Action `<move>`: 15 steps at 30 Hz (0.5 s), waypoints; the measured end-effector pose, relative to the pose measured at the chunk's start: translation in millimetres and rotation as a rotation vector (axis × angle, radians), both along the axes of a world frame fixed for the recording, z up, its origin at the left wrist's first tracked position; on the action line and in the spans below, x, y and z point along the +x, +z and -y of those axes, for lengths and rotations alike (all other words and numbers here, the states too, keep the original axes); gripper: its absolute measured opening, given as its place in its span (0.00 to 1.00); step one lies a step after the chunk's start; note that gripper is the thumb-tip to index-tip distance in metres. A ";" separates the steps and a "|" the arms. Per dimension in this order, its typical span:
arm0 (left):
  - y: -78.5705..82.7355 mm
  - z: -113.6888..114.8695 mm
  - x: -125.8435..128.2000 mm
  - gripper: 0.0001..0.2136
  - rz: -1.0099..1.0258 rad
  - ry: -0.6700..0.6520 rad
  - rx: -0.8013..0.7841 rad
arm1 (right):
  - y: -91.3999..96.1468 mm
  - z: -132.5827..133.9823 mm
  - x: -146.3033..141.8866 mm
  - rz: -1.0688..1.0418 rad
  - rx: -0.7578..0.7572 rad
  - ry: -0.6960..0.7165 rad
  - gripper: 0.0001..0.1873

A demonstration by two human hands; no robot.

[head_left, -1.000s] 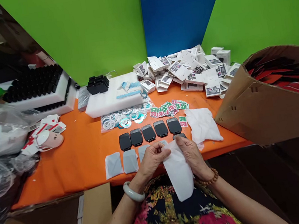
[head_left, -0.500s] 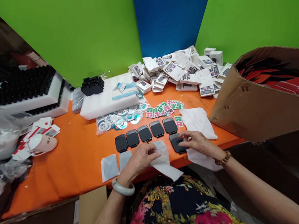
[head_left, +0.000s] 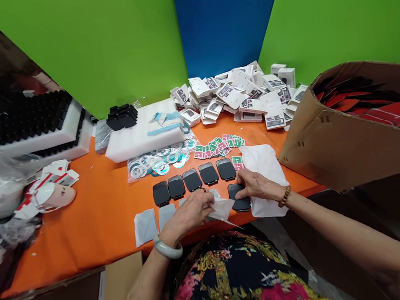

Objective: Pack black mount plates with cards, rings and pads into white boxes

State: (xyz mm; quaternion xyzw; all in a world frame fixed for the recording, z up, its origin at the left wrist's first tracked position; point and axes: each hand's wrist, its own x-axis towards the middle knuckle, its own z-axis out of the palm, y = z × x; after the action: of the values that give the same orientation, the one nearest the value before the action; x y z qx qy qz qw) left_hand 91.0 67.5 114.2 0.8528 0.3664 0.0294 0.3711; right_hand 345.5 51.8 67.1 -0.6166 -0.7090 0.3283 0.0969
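Note:
My left hand (head_left: 197, 206) is closed in a pinch on a thin, translucent white pouch (head_left: 222, 209), whose loose end sticks out to the right. My right hand (head_left: 259, 184) has its thumb and fingers around the upper right corner of a flat black case (head_left: 239, 198) near the table's front edge. Behind it, a row of similar black cases (head_left: 192, 179) lies on the orange table. Pale pouches (head_left: 146, 227) rest left of my left hand, partly covered by it. Beneath and beside my right hand is a white pile of thin pouches (head_left: 264, 161).
Green and pink stickers (head_left: 218, 146) and bagged ring-shaped pieces (head_left: 160, 163) lie behind the cases. A white foam block (head_left: 142, 140) and a heap of small white boxes (head_left: 237, 95) stand farther back. A large cardboard box (head_left: 356, 148) with red and black pieces is at right.
My right hand has moved down and left onto the black case, its fingers now around the corner. The pouch in my left hand has been lifted and turned rightward.

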 end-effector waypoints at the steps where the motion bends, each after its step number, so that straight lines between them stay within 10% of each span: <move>1: -0.3 1.0 -0.6 0.03 -0.009 -0.013 -0.003 | 1.1 1.2 0.1 -0.011 0.005 0.004 0.18; 15: 25.7 18.1 1.4 0.04 0.015 -0.193 -0.037 | 16.8 13.4 -16.3 0.145 -0.022 0.066 0.17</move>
State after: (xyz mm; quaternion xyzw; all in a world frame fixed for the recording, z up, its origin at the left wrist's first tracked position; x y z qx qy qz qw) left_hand 92.4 49.4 139.9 0.8768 0.2802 -0.0069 0.3908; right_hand 329.2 38.4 83.8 -0.6159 -0.7306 0.2935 0.0275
